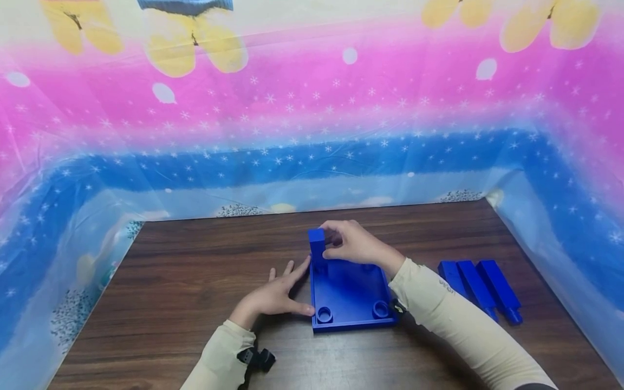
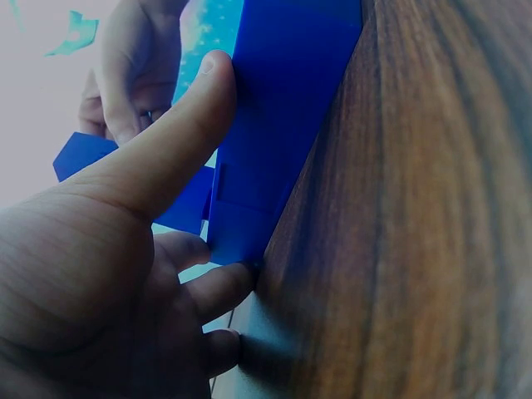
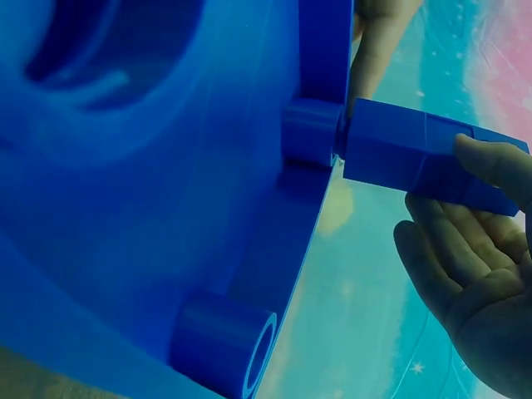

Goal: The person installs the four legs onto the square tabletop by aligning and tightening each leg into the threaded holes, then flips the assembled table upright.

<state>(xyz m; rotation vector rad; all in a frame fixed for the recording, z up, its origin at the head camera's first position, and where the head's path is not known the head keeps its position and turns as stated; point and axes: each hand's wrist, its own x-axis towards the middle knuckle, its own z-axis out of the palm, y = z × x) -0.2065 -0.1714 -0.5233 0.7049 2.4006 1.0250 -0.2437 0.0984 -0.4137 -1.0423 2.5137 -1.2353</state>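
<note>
A blue square tray-like panel (image 1: pixel 352 292) with round corner sockets lies on the wooden table. At its far left corner a blue square leg (image 1: pixel 317 244) stands upright, pinched near its top between the thumb and fingers of the right hand (image 1: pixel 358 245). In the right wrist view the leg (image 3: pixel 416 154) meets a corner socket (image 3: pixel 312 131), the right hand (image 3: pixel 490 258) holding its outer end. The left hand (image 1: pixel 275 295), fingers spread, touches the panel's left side. Its thumb lies against the panel's side (image 2: pixel 274 116) in the left wrist view, beside the left hand (image 2: pixel 125 241).
Several blue legs (image 1: pixel 478 287) with round pegs lie side by side on the table's right, beyond the right forearm. The wooden table (image 1: pixel 195 276) reaches back to a patterned pink and blue cloth (image 1: pixel 292 119) hanging around it.
</note>
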